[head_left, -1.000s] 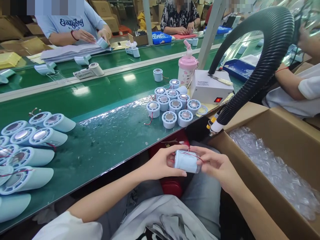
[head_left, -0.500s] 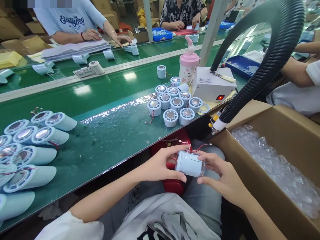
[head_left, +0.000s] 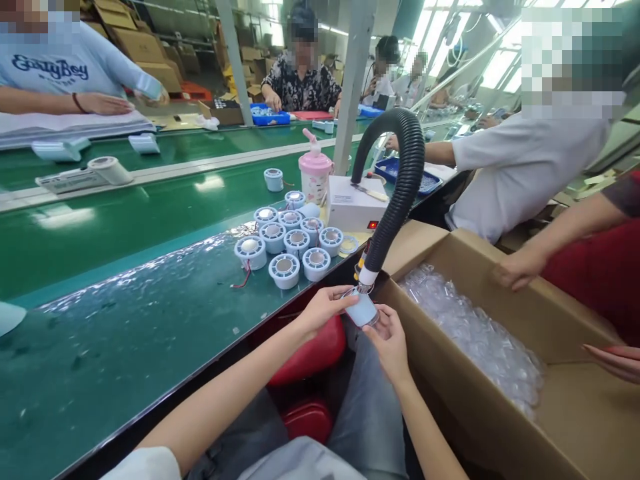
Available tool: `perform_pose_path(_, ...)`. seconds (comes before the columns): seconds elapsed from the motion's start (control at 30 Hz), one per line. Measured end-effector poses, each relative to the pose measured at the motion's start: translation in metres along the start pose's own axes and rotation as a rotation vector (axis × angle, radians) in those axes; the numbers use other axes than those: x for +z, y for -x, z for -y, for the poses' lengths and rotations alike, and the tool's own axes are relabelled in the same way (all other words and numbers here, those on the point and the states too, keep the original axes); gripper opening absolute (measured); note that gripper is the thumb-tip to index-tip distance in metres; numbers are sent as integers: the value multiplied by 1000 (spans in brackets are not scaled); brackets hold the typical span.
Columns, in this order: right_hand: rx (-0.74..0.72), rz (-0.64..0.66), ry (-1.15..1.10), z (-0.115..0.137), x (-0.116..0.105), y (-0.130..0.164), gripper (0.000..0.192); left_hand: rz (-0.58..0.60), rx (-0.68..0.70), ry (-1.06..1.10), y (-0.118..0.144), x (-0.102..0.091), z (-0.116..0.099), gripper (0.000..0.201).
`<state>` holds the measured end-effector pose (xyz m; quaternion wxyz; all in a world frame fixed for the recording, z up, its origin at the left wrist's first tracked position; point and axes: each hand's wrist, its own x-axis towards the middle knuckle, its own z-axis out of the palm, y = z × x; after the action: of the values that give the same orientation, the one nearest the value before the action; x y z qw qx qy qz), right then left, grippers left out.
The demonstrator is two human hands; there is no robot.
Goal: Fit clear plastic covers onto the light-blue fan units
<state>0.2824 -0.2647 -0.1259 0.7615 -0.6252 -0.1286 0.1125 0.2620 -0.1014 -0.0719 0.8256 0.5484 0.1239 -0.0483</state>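
Note:
A light-blue cylindrical housing (head_left: 363, 311) is held between both hands, tilted, just under the metal nozzle (head_left: 367, 283) of a black corrugated hose (head_left: 413, 160). My left hand (head_left: 325, 308) grips its upper left end, with the thumb along its side. My right hand (head_left: 389, 335) closes on its lower right end, where a clear plastic rim shows. The nozzle overlaps the upper end of the housing in view; I cannot tell whether they touch. On the bench to the left, several similar light-blue parts (head_left: 297, 241) stand with round silver centres upward, some with thin red wires.
A cardboard box (head_left: 435, 377) of clear plastic pieces (head_left: 470, 333) stands at right; another person's hand (head_left: 520, 267) is at its far edge. Behind the parts are a pink-lidded cup (head_left: 315, 177) and a white unit (head_left: 343, 208) with a lit red switch. A green belt (head_left: 200, 207) runs behind.
Both hands have carried the housing up from above my lap to the hose nozzle. The view has swung to the right, and another person's hands have appeared beside the box.

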Motion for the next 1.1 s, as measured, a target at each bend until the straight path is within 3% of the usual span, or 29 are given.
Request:
perform_pose_path(0.23, 25, 44, -119, -14, 7, -13, 52, -70, 4, -62, 3, -7, -11, 64)
perform_pose_path(0.4, 56, 78, -138, -14, 0, -11, 50, -95, -4, -154, 5, -8, -12, 59)
perform_pose_path(0.73, 23, 141, -19, -2, -13, -14, 44, -35, 7, -211, -2, -8, -5, 49)
perform_pose_path(0.93, -29, 314, 115, 25, -14, 7, 43, 68, 57, -160, 44, -23, -4, 62)
perform_pose_path(1.1, -146, 530, 394, 61, -18, 33, 42, 221, 133, -222, 90, -28, -3, 60)
